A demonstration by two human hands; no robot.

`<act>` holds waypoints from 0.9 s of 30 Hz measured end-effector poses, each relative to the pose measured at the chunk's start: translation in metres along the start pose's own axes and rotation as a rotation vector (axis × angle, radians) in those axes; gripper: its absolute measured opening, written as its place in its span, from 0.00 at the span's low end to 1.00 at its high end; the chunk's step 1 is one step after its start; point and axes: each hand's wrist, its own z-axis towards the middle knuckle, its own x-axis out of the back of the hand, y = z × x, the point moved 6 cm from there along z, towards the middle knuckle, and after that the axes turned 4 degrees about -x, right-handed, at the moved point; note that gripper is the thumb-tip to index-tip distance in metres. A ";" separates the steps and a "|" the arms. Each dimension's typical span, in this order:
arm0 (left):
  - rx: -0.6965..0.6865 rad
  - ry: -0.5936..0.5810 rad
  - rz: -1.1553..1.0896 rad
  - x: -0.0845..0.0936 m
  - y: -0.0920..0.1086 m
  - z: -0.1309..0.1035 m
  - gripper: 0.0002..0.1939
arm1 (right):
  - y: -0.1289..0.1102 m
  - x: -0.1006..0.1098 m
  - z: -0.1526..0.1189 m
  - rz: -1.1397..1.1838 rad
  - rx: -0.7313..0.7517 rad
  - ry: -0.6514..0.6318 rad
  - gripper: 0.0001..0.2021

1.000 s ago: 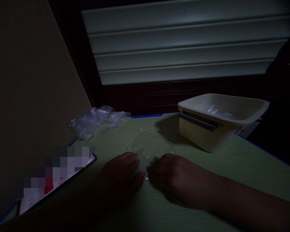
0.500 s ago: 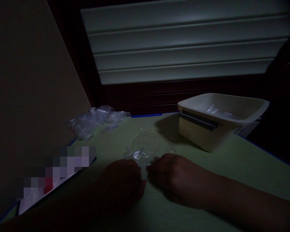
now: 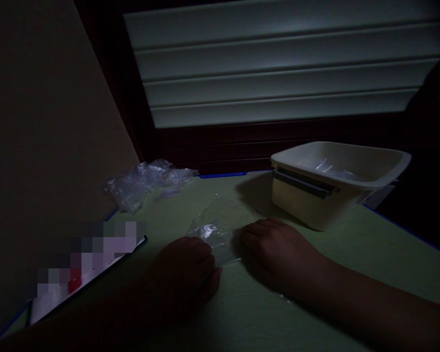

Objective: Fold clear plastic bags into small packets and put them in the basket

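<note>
A clear plastic bag [image 3: 220, 222] lies on the green tabletop between my hands, thin and crinkled, with bright glints on its left half. My left hand [image 3: 188, 266] is closed on its near left edge, fingers curled and thumb toward the right. Over the bag's right side, my right hand [image 3: 273, 247] has its fingers bent and pressed together on the film; the fingertips are partly hidden. Dim light leaves the left hand mostly in shadow.
A heap of crumpled clear plastic bags [image 3: 132, 186] sits at the far left. A cream plastic bin [image 3: 297, 198] with a grey handle stands at the back right, clear film inside. At left lies a flat, partly blurred object [image 3: 51, 303]. The tabletop [image 3: 249, 322] has blue edging.
My right hand has shifted right and slightly away from me, apart from my left hand. More of the bag's near edge now shows between them. The left hand has barely moved.
</note>
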 end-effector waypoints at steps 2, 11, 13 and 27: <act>0.029 0.033 0.022 0.002 -0.003 0.000 0.13 | 0.001 -0.001 0.001 -0.006 -0.019 -0.017 0.08; -0.090 0.188 0.066 0.005 0.003 -0.005 0.14 | -0.006 0.007 -0.007 0.362 0.060 0.077 0.13; -0.077 0.136 0.063 0.003 0.003 -0.004 0.15 | -0.007 0.008 -0.008 0.455 0.091 0.098 0.14; -0.051 0.039 0.014 0.000 0.002 -0.001 0.14 | -0.002 0.004 -0.003 0.321 0.068 0.056 0.07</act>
